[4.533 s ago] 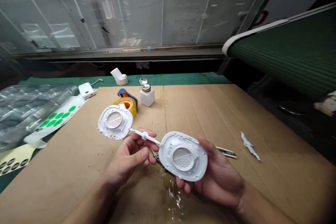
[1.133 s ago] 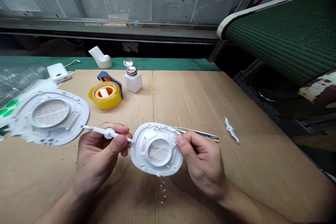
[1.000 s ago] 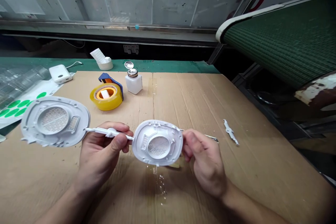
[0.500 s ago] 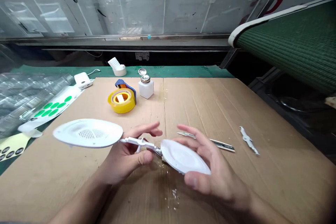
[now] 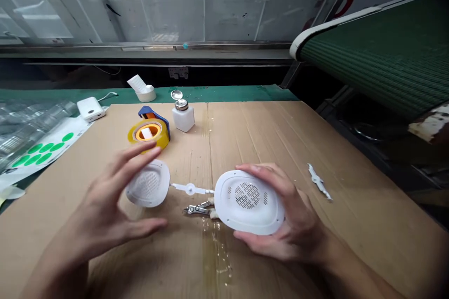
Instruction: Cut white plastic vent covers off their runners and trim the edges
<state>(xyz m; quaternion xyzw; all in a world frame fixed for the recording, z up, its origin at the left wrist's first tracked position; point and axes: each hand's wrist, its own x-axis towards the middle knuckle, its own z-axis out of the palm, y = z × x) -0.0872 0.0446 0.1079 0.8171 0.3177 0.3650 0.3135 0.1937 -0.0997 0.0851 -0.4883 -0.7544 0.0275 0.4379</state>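
Observation:
Two white oval plastic covers with round grilles are joined by a thin white sprue (image 5: 191,189) that has a small disc in its middle. My right hand (image 5: 291,224) grips the right cover (image 5: 247,202), fingers curled round its top and bottom edges, smooth grille face up. My left hand (image 5: 105,208) holds the left cover (image 5: 149,183) from the left, with fingers stretched over it and the thumb below. Small metal cutters (image 5: 198,208) lie on the cardboard just below the sprue.
Brown cardboard (image 5: 252,140) covers the bench. At the back stand a yellow tape roll (image 5: 149,134), a white pump bottle (image 5: 182,116) and a white charger (image 5: 90,108). A loose white sprue piece (image 5: 318,181) lies right. Green sticker sheets (image 5: 42,147) and clear trays sit left; a green conveyor (image 5: 379,56) runs right.
The joined covers have been turned over, from inner ribbed side up to smooth outer face up. My left hand let go of the sprue and shifted to the left cover.

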